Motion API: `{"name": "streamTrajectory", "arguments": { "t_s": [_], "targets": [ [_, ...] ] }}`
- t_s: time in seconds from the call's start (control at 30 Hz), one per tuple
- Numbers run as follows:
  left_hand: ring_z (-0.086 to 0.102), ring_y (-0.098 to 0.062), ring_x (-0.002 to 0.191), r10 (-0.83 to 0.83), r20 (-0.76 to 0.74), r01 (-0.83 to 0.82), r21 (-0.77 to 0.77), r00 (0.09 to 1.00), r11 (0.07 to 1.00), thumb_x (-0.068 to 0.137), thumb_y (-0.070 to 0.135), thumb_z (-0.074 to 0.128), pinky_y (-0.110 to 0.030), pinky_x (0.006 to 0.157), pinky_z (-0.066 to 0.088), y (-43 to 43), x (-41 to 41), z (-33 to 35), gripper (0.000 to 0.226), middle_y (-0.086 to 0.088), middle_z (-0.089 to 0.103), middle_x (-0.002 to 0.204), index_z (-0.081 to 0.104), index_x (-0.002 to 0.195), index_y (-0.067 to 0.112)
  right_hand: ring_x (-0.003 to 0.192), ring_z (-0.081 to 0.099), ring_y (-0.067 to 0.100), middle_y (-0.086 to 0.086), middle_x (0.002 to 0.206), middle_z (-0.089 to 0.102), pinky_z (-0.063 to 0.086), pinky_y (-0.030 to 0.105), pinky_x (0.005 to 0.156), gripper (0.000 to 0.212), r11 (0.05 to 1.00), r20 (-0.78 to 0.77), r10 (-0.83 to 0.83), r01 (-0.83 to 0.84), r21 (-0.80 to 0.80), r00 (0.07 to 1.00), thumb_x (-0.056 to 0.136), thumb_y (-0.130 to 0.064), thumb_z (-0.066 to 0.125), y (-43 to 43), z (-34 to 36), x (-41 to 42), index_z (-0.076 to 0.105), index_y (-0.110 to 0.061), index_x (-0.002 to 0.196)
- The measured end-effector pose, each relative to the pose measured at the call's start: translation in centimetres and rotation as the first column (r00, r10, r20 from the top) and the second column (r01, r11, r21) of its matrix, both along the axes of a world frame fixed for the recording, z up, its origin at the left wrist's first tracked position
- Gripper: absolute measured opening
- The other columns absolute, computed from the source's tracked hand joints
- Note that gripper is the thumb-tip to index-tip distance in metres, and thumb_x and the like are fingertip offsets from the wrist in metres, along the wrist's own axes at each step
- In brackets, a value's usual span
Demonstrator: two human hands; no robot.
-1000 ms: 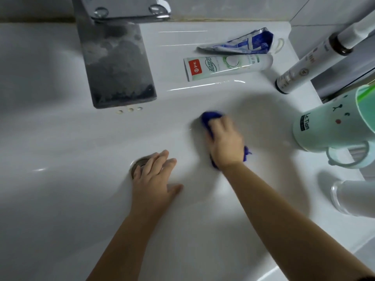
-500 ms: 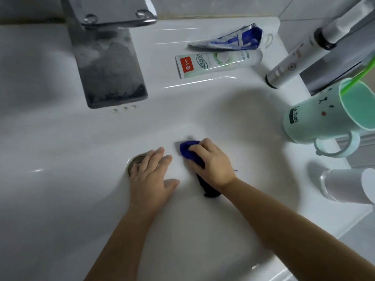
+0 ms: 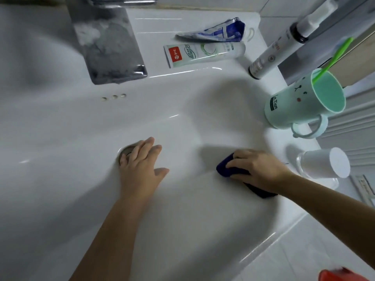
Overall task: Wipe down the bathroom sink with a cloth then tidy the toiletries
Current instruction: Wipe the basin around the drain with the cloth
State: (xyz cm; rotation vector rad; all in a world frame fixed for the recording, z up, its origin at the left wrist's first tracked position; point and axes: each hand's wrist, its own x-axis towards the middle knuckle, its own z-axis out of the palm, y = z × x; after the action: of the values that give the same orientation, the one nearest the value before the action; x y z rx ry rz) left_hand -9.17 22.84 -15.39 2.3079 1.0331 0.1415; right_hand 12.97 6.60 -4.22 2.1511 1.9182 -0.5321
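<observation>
Right of the drain (image 3: pixel 124 152), the right hand (image 3: pixel 257 169) grips the cloth (image 3: pixel 223 169); the left hand (image 3: pixel 140 167) lies flat across the drain.

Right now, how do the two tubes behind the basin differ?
The white-and-green tube looks plump and smooth; the blue tube is squeezed flat and crumpled. The white-and-green tube lies nearer the basin, the blue tube behind it, toward the wall. Both lie on their sides on the sink ledge, right of the faucet.

Right hand (image 3: pixel 257 170) on cloth (image 3: pixel 223 169)
</observation>
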Motion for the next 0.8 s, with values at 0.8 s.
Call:
{"name": "streamTrajectory", "arguments": {
  "t_s": [0.8],
  "targets": [
    [0.037, -0.038, 0.129, 0.222, -0.171, -0.204, 0.114, 0.96, 0.972, 0.054, 0.033, 0.086, -0.053, 0.098, 0.031, 2.3, -8.9, 2.8, 0.079, -0.018, 0.044, 0.139, 0.056, 0.122, 0.005, 0.104, 0.049, 0.026, 0.005, 0.12, 0.045, 0.038, 0.029, 0.08, 0.038, 0.999, -0.285, -0.019, 0.005, -0.052, 0.958, 0.089, -0.03, 0.054, 4.9, -6.3, -6.7, 0.046, -0.021, 0.124]
  ]
}}
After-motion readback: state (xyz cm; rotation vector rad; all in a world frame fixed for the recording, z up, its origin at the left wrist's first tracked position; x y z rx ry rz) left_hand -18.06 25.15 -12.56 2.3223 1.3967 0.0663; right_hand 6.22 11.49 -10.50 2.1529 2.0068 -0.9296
